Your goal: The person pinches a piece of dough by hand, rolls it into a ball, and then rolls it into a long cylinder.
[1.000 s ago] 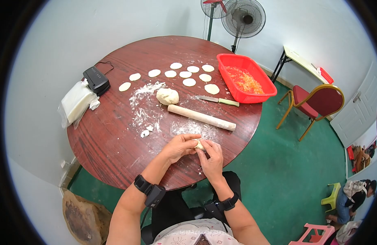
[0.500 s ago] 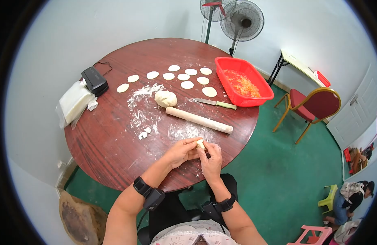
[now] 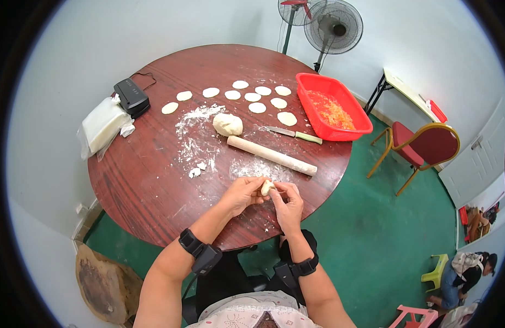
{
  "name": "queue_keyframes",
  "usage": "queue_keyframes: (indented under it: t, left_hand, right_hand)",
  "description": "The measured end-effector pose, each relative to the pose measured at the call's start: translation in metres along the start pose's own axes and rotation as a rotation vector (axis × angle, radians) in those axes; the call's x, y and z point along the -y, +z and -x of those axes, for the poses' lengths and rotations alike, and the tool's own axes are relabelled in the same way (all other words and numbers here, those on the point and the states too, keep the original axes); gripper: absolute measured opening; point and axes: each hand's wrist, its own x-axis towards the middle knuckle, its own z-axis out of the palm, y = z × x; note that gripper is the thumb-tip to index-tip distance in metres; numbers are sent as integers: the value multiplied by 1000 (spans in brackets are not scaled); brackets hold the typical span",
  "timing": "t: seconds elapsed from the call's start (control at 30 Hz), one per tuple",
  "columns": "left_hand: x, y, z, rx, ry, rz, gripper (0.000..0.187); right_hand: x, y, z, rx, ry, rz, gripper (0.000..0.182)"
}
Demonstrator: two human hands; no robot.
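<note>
A small piece of dough [image 3: 267, 187] is pinched between my two hands above the near part of the round table. My left hand [image 3: 244, 195] grips it from the left with closed fingers. On its right side, the fingers of my right hand [image 3: 288, 206] press against it. Just beyond lies a wooden rolling pin [image 3: 271, 155] in scattered flour. A larger lump of dough [image 3: 228, 124] sits behind the pin's left end. To the right of that lump rests a knife [image 3: 295, 134] with a light green handle. Several flat dough rounds [image 3: 257, 107] are spread farther back.
A red basket [image 3: 362, 131] of shredded orange food stands at the right edge of the round table [image 3: 148, 191]. On the left are a black device [image 3: 133, 98] and a plastic-wrapped white stack [image 3: 102, 124]. A chair [image 3: 427, 145] stands right; another person [image 3: 465, 276] is at lower right.
The dough piece has turned in my fingers and shows more of itself. Both hands keep hold of it. The whole view has shifted slightly.
</note>
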Motion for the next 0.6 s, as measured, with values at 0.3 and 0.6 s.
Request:
queue_keyframes:
  t: [0.3,0.6]
  left_hand:
    - [-1,-1,3,53,7,-17,35]
    - [-2,-4,2,54,7,-51,37]
  right_hand:
    - [-2,-2,0,-31,50,-46,5]
    - [-1,-4,0,18,4,48,7]
